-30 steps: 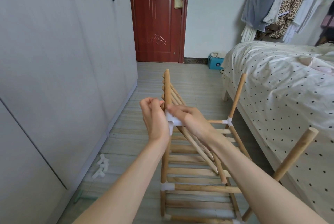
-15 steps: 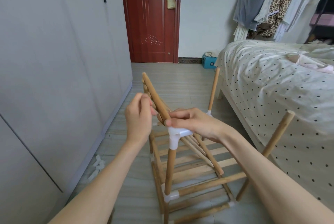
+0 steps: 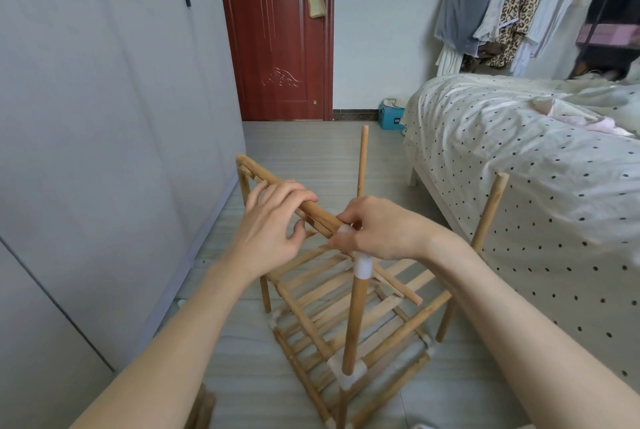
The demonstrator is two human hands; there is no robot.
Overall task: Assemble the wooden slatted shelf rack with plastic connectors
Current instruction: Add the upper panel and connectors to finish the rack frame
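A wooden slatted panel (image 3: 277, 186) lies tilted between the two hands, its far corner up and away to the left, its near rail running down into a white plastic connector (image 3: 362, 264) that caps an upright wooden post (image 3: 353, 321). The left hand (image 3: 273, 224) sits over the rail just left of the connector, fingers draped across the top of the wood and thumb tucked beneath, loosely curled round it. The right hand (image 3: 384, 231) is clamped on the connector's upper end, fingertips (image 3: 337, 241) pinching where the rail meets the plastic; the joint itself is covered by those fingers, so whether the rail is seated in the socket cannot be told. Below the hands stands the lower rack frame (image 3: 346, 321), slatted tiers joined by more white connectors at the corners, with two bare posts rising beyond and to the right of the right hand. The frame's nearest bottom corner is cut off by the picture's lower edge. To the right is a bed with a dotted cover (image 3: 519, 158); to the left, grey wardrobe doors (image 3: 104, 117); ahead, a red door (image 3: 277, 30).
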